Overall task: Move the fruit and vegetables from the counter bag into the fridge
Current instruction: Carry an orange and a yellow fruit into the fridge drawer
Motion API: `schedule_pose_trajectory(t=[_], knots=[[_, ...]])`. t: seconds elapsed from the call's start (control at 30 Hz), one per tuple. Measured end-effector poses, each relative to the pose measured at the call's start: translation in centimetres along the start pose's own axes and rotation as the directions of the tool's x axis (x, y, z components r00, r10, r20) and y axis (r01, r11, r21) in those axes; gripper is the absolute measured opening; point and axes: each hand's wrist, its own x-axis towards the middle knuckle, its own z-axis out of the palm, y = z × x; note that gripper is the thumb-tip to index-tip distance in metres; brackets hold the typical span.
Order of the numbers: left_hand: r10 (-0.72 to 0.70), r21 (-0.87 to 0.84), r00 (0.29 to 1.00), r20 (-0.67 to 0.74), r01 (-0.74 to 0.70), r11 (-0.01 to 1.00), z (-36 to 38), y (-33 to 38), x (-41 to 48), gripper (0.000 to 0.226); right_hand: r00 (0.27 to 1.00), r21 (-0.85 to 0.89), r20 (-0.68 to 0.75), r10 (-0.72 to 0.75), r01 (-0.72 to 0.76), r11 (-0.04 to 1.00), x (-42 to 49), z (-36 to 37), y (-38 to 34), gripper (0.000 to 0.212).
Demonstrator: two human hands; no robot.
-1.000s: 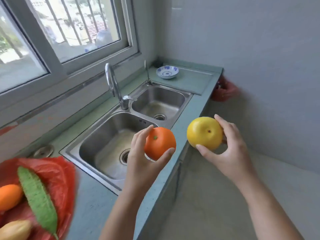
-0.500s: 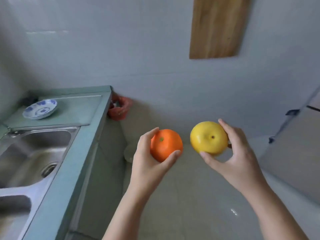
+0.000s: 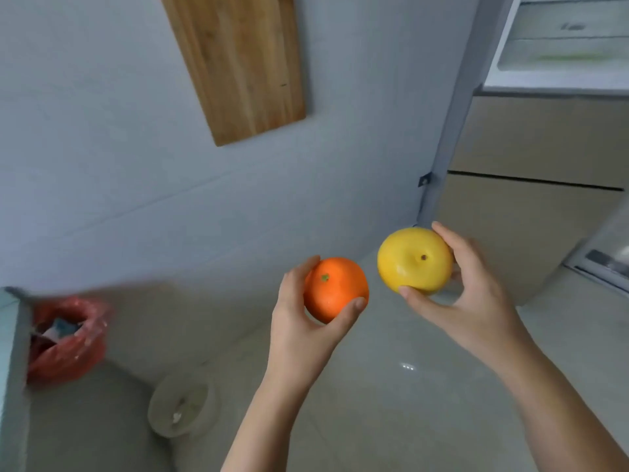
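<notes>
My left hand [image 3: 299, 321] grips an orange [image 3: 335, 288] with a small green stem mark, held at mid-frame over the floor. My right hand [image 3: 473, 298] holds a round yellow fruit [image 3: 413, 260] just to the right of it and slightly higher. The two fruits are apart. The fridge [image 3: 531, 185] stands at the right with beige lower doors; its upper compartment [image 3: 558, 52] is open and shows white shelves. The counter bag is out of view.
A wooden board [image 3: 238, 59] hangs on the grey wall above. A red plastic bag [image 3: 64, 338] hangs at the counter's end [image 3: 10, 369] on the left. A pale round bin [image 3: 182, 407] sits on the tiled floor below it.
The view has swung right, away from the sink and counter, toward the fridge. Both hands have kept their fruits and stayed side by side.
</notes>
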Motion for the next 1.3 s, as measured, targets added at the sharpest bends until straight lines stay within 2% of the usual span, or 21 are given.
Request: schedule_pose_trajectory(t=[0.3, 0.63, 0.87, 1.0, 1.13, 1.3], knots=[[0.083, -0.09, 0.976, 0.202, -0.066, 0.994, 3.9, -1.4, 10.3, 0.068, 0.972, -0.068, -0.175, 0.158, -0.172, 0.983, 5.4, 0.8, 2.9, 0.084], [0.148, -0.17, 0.906, 0.396, -0.086, 0.982, 17.7, -0.4, 19.5, 0.066, 0.905, -0.126, -0.339, 0.257, -0.314, 0.941, 12.3, -4.3, 12.5, 0.081], [0.219, -0.251, 0.88, 0.421, -0.119, 0.961, 30.5, 4.1, 27.1, 0.067, 0.839, -0.125, -0.474, 0.267, -0.365, 0.923, 20.0, -13.2, 20.3, 0.088], [0.261, -0.271, 0.871, 0.415, -0.156, 0.95, 36.1, 5.5, 30.8, 0.062, 0.837, -0.148, -0.487, 0.251, -0.362, 0.92, 24.7, -17.0, 23.8, 0.085], [0.232, -0.252, 0.869, 0.438, -0.13, 0.959, 40.6, 5.5, 33.9, 0.058, 0.84, -0.132, -0.473, 0.268, -0.368, 0.921, 28.7, -18.5, 27.1, 0.086], [0.286, -0.268, 0.853, 0.437, -0.18, 0.946, 46.5, 6.5, 40.0, 0.067, 0.833, -0.139, -0.482, 0.273, -0.38, 0.914, 34.2, -20.0, 31.6, 0.085]])
